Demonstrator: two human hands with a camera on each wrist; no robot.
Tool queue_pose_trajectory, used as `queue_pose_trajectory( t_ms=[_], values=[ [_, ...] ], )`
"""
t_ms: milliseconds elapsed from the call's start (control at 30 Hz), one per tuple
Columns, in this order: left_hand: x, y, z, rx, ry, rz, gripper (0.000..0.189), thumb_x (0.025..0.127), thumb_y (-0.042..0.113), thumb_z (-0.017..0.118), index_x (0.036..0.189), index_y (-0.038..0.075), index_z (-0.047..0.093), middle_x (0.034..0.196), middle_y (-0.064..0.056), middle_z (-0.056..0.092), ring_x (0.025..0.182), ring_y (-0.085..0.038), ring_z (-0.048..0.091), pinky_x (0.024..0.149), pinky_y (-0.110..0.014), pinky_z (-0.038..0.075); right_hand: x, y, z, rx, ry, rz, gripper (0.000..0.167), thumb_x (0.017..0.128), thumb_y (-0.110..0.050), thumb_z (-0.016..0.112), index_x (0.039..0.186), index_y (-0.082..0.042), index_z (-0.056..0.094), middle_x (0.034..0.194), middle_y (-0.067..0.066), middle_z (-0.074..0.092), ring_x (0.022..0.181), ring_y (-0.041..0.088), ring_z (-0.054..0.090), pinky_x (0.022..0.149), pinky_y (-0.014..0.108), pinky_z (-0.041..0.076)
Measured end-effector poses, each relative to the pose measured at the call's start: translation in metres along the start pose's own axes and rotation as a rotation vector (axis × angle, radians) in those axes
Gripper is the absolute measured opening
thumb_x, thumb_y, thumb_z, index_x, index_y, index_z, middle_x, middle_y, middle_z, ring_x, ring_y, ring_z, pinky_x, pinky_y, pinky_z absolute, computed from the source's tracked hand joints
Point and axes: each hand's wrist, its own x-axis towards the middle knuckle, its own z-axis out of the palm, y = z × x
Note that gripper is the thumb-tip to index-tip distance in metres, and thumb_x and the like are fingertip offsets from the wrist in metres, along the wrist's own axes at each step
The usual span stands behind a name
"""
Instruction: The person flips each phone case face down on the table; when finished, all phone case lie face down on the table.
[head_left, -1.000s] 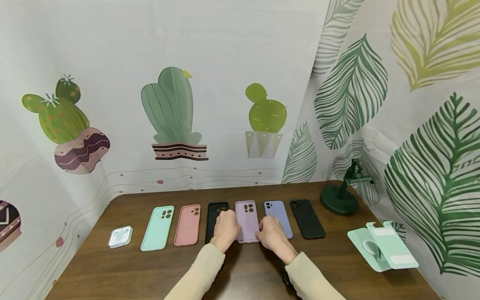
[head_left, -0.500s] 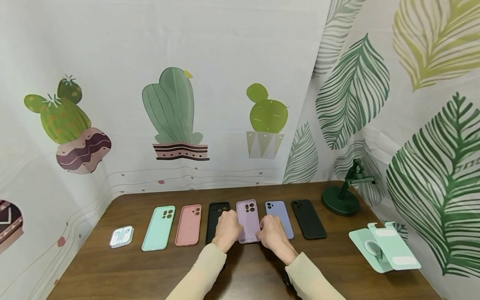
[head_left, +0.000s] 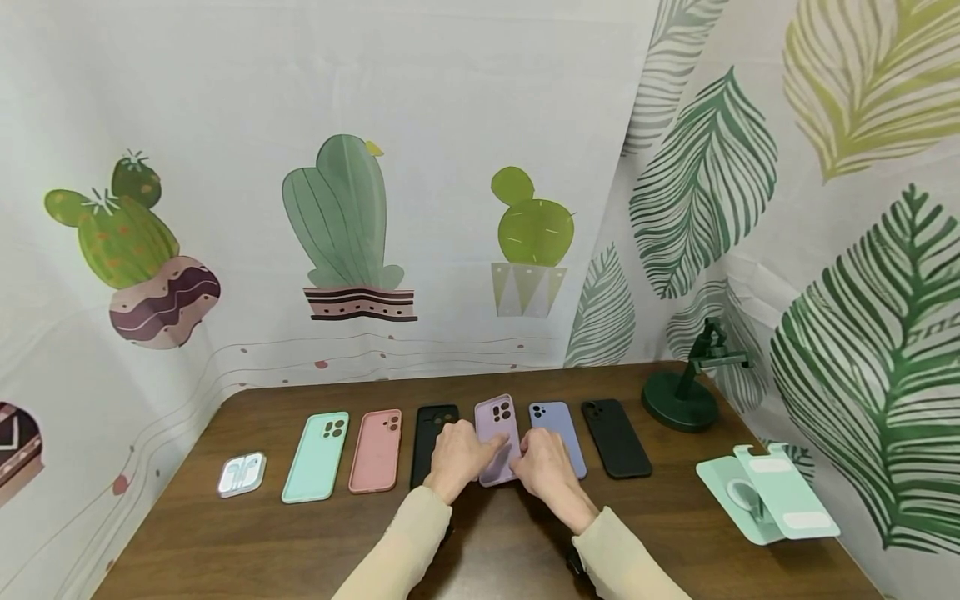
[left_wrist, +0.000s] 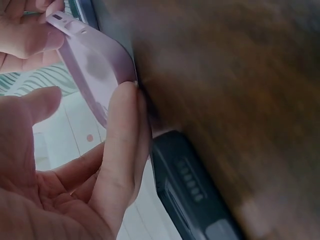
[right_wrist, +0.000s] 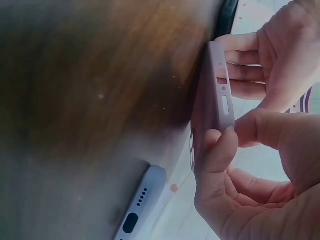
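A light purple phone case with a camera cutout is slightly tilted over the table, its inside facing up. My right hand pinches its right edge between thumb and curled index finger, clear in the right wrist view, where the case shows its port end. My left hand has its fingers against the left edge; in the left wrist view they touch the case near a corner and the thumb stands apart from it. A black phone case lies beside the left hand, a lavender-blue one beside the right.
The row also holds a mint case, a pink case and another black case. White earphones in a clear box lie far left. A dark green stand and a mint folding stand are at right.
The left thumb has lifted from its edge and now points over the purple case. The case's far end has risen and shifted slightly right. My right hand has kept its pinch.
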Motion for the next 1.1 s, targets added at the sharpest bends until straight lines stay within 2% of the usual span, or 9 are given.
queue_pose_trajectory(
  t_ms=[233,600,667,767,900,1000,1100],
  values=[
    [-0.001,0.002,-0.002,-0.036,-0.007,-0.014,0.058,0.086,0.059,0.084,0.062,0.01,0.064,0.059,-0.005,0.062,0.053,-0.02,0.06,0.045,-0.03,0.043,0.004,0.005,0.003,0.01,0.007,0.008,0.013,0.074,-0.018,0.082,0.071,-0.019,0.07,0.069,-0.008,0.066,0.066,0.013,0.06,0.06,0.029,0.052],
    [-0.001,0.0,0.001,-0.094,-0.047,-0.001,0.064,0.085,0.066,0.082,0.06,0.009,0.067,0.047,-0.001,0.062,0.04,-0.013,0.058,0.041,-0.027,0.041,0.009,0.013,-0.001,0.062,-0.015,0.021,0.014,0.074,-0.026,0.086,0.083,-0.019,0.077,0.066,-0.015,0.068,0.067,0.008,0.063,0.062,0.028,0.053],
    [-0.001,0.0,0.002,-0.101,-0.053,0.004,0.064,0.085,0.066,0.082,0.059,0.009,0.067,0.046,-0.001,0.062,0.039,-0.011,0.058,0.041,-0.026,0.04,0.006,0.011,-0.005,0.096,-0.004,-0.014,0.013,0.074,-0.022,0.084,0.083,-0.015,0.078,0.066,-0.012,0.069,0.065,0.009,0.062,0.059,0.028,0.051],
    [-0.002,0.0,0.002,-0.116,-0.063,0.014,0.065,0.085,0.067,0.082,0.057,0.01,0.066,0.044,-0.001,0.062,0.037,-0.011,0.059,0.04,-0.025,0.039,-0.004,-0.006,-0.027,0.137,-0.003,-0.017,0.013,0.075,-0.018,0.082,0.084,-0.01,0.077,0.067,-0.008,0.07,0.064,0.012,0.061,0.056,0.032,0.05],
    [-0.001,0.001,0.003,-0.144,-0.094,0.014,0.068,0.085,0.069,0.082,0.053,0.013,0.063,0.044,-0.002,0.063,0.037,-0.012,0.062,0.039,-0.024,0.036,-0.024,-0.043,-0.069,0.154,-0.028,0.041,0.01,0.077,-0.012,0.081,0.085,-0.006,0.078,0.068,-0.004,0.071,0.066,0.012,0.062,0.062,0.033,0.053],
    [-0.001,0.002,0.003,-0.167,-0.127,-0.006,0.068,0.086,0.071,0.08,0.054,0.013,0.064,0.044,-0.002,0.064,0.038,-0.012,0.064,0.039,-0.024,0.04,-0.03,-0.056,-0.084,0.157,-0.042,0.068,0.009,0.078,-0.009,0.082,0.086,-0.006,0.079,0.069,-0.004,0.071,0.069,0.012,0.062,0.067,0.032,0.055],
    [0.0,0.002,0.003,-0.198,-0.155,-0.023,0.067,0.086,0.071,0.08,0.057,0.012,0.067,0.047,-0.003,0.066,0.04,-0.012,0.067,0.04,-0.025,0.046,-0.03,-0.058,-0.087,0.159,-0.046,0.077,0.008,0.079,-0.009,0.082,0.086,-0.006,0.078,0.069,-0.005,0.07,0.069,0.011,0.061,0.067,0.03,0.054]
  ],
)
